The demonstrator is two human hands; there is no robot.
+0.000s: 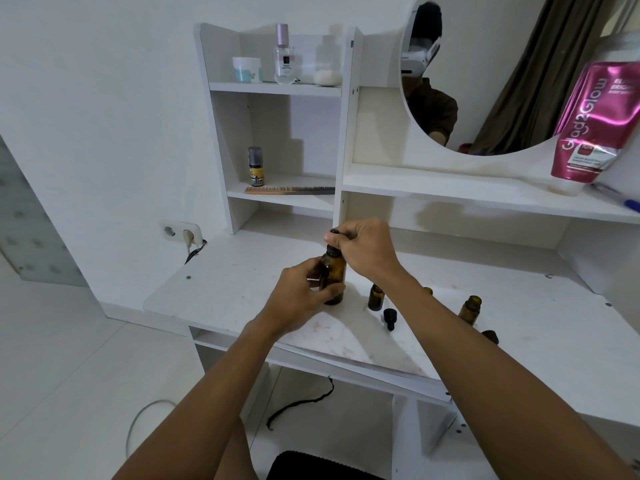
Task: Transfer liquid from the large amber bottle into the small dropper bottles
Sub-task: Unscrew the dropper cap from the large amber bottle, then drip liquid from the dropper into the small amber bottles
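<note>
The large amber bottle [334, 271] stands upright on the white vanity desk [242, 292]. My left hand [298, 299] wraps its body from the left. My right hand [363, 247] pinches the black dropper cap [335, 237] on its neck. To the right stand small amber dropper bottles: one [376, 297] next to the big bottle, another [470, 309] further right with an open neck, and a third [428, 291] mostly hidden behind my right forearm. A loose black dropper cap [388, 317] lies on the desk between them. Another dark cap [490, 336] peeks out by my right forearm.
Shelves rise behind the desk with a comb [289, 190], a small spray bottle [256, 166], a perfume bottle [284, 60] and a jar [246, 69]. A round mirror [485, 81] and a pink tube [595, 123] are at right. A wall socket [181, 232] sits left.
</note>
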